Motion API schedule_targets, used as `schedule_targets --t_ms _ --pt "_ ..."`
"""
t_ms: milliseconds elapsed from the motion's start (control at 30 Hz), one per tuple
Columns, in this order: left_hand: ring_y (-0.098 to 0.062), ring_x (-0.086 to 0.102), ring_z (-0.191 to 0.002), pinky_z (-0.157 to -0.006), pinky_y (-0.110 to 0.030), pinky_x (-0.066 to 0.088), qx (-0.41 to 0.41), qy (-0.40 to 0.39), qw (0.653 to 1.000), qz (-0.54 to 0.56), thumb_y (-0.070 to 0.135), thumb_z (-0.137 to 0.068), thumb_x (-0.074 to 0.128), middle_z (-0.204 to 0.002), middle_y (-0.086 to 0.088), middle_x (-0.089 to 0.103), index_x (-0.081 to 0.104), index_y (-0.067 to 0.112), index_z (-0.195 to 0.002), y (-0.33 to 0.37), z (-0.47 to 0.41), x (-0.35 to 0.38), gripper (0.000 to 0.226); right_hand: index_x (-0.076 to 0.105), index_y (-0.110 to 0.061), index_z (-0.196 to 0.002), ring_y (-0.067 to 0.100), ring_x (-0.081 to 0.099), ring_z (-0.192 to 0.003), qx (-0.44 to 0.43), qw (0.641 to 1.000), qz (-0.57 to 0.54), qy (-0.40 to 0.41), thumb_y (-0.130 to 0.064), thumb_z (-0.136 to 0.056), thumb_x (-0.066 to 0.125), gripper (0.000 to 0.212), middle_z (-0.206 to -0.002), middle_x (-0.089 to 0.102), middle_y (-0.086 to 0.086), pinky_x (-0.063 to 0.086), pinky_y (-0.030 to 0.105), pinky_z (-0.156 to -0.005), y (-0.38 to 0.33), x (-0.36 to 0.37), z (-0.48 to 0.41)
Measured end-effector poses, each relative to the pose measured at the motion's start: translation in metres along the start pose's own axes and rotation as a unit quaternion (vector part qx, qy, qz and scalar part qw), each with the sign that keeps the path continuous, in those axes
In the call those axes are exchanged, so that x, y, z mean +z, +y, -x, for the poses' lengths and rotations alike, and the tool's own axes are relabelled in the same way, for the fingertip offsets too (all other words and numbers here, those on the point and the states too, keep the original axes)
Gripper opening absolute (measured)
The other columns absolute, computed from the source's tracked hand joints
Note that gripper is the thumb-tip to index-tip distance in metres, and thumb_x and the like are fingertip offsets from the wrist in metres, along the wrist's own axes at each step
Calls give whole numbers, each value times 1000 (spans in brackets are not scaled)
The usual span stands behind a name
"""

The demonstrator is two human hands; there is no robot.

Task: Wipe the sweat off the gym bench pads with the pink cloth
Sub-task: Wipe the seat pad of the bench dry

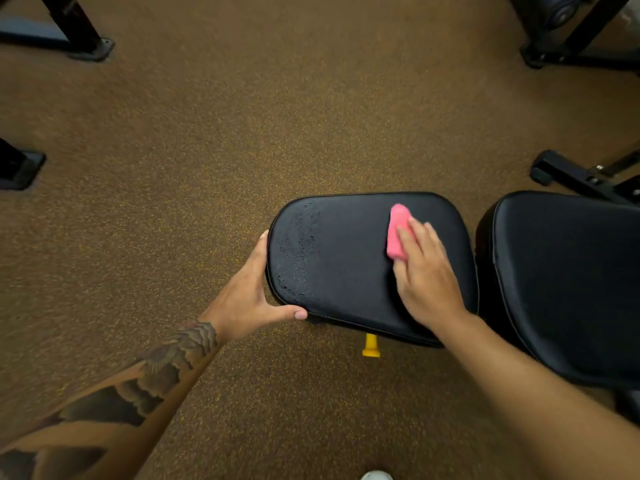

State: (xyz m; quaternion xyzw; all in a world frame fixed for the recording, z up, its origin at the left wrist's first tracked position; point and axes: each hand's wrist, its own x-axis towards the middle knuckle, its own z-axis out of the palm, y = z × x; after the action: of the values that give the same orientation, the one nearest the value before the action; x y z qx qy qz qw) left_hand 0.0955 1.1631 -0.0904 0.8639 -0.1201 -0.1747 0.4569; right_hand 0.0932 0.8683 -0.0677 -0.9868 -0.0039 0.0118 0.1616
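A black seat pad fills the middle of the view, with wet sweat droplets along its left part. My right hand presses a folded pink cloth flat on the pad's right part, fingers straight over the cloth. My left hand holds the pad's left edge, with the thumb along the near rim and the fingers against the side. A second, larger black back pad lies just to the right, apart from both hands.
Speckled brown rubber floor surrounds the bench. A yellow adjustment knob sticks out under the seat pad. Black machine feet stand at far left, top left and right. A shoe tip shows at the bottom.
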Motion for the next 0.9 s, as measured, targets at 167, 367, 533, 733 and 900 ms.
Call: schedule_targets --t_ms 167,367,533,733,900 --pt "15 6 -141 -109 -3 9 10 9 1000 -5 58 -58 88 -159 21 8 -7 29 -155 -1 0 2 139 38 -1 -143 43 23 -141 6 1000 0 21 -23 -86 34 61 -153 32 19 17 48 -117 -58 26 -68" --pt "9 15 -143 -116 -17 20 32 18 999 -15 54 -59 90 -159 18 15 2 25 -155 2 -3 3 134 36 -3 -146 36 22 -144 -184 981 -18 -56 -16 -88 44 59 -155 32 14 17 47 -119 -83 32 6" --pt "-3 12 -148 -120 -44 23 -2 1 1000 -18 69 -53 85 -163 11 11 -6 31 -155 -2 -4 -2 142 38 -12 -147 28 24 -144 -152 986 8 -70 -21 -91 47 57 -155 33 7 27 45 -117 -17 5 47" --pt "6 12 -145 -119 -32 20 -9 -2 1000 -5 65 -54 87 -162 16 11 -7 31 -155 1 -2 -2 142 34 -6 -147 40 22 -143 -7 1000 -6 15 -18 -93 39 56 -155 30 14 19 50 -117 -27 13 -44" --pt "9 22 -141 -114 -21 26 17 0 1000 -15 60 -57 89 -158 19 20 0 29 -155 6 -4 -2 136 29 -6 -148 37 13 -145 -90 996 -2 -14 -14 -94 44 57 -158 23 13 7 42 -118 -97 36 -68"
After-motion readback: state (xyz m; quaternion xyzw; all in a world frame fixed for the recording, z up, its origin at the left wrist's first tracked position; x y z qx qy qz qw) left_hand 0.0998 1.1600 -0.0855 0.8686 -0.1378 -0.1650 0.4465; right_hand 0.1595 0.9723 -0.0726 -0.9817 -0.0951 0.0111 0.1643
